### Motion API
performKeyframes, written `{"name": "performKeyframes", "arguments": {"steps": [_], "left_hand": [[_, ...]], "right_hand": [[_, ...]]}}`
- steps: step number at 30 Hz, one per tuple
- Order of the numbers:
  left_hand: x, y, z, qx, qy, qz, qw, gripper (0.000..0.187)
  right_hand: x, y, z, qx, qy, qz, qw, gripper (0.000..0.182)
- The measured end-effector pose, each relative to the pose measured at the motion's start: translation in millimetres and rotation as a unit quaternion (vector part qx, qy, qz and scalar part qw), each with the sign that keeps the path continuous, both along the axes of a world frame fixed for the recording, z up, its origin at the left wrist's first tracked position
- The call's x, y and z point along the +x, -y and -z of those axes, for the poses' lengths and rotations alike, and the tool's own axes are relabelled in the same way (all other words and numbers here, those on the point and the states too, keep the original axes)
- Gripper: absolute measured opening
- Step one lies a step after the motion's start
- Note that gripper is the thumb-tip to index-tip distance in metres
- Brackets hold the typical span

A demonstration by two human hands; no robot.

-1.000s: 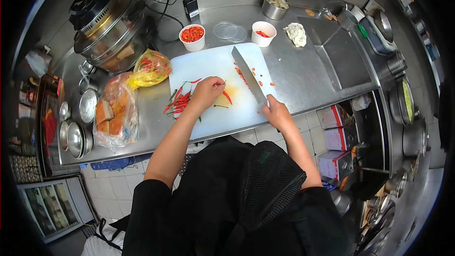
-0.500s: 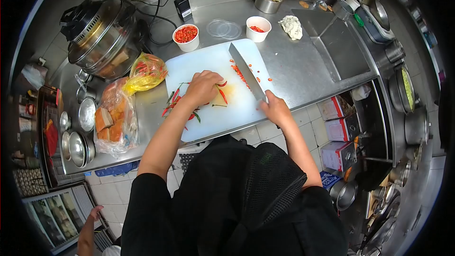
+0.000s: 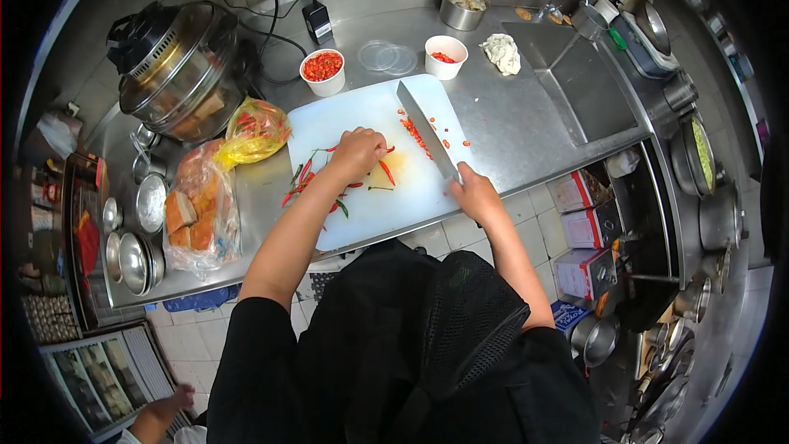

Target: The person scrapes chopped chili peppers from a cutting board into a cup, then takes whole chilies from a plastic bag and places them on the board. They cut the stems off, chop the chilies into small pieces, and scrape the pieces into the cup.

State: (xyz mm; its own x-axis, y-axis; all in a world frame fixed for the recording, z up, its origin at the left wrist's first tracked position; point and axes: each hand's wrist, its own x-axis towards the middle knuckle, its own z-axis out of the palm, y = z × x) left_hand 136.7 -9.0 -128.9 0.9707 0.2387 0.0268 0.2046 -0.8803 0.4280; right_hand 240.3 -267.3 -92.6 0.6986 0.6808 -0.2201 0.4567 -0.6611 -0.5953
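On the white cutting board, my left hand is closed, with a red chili tip poking out at its curled fingertips. Just below those fingers lies another red chili. More whole red and green chilies are scattered left of the hand, partly hidden by my forearm. My right hand is wrapped round the handle of a large kitchen knife. Its blade lies low across the board's right side, pointing away from me. Chopped red chili lines the blade's left edge, with a few bits to its right.
Behind the board stand a full tub of chopped chili and a less full tub. Left are a yellow bag of chilies, bagged bread and metal bowls. A sink is at right. Another person's hand shows lower left.
My left hand's fingers have drawn together round the chili, and the hand has shifted slightly. The knife has hardly moved. The other person's hand has moved lower.
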Motion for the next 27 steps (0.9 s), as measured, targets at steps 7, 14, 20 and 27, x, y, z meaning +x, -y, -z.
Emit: {"name": "performKeyframes", "arguments": {"steps": [7,14,20,27], "left_hand": [[0.2,-10.3,4.8,-0.214,-0.003,-0.012,0.977,0.017],[9.1,-4.9,6.7,-0.207,-0.023,-0.005,0.978,0.015],[0.0,-0.3,-10.3,-0.016,-0.041,0.037,0.998,0.016],[-17.7,8.4,-2.5,0.059,0.092,0.165,0.980,0.020]], "right_hand": [[0.8,0.9,7.7,0.004,0.009,0.005,1.000,0.032],[1.2,-0.3,3.9,-0.002,0.012,-0.003,1.000,0.030],[0.9,1.5,6.0,0.000,-0.003,0.002,1.000,0.031],[-0.4,-0.7,2.4,-0.010,0.005,-0.003,1.000,0.035]]}}
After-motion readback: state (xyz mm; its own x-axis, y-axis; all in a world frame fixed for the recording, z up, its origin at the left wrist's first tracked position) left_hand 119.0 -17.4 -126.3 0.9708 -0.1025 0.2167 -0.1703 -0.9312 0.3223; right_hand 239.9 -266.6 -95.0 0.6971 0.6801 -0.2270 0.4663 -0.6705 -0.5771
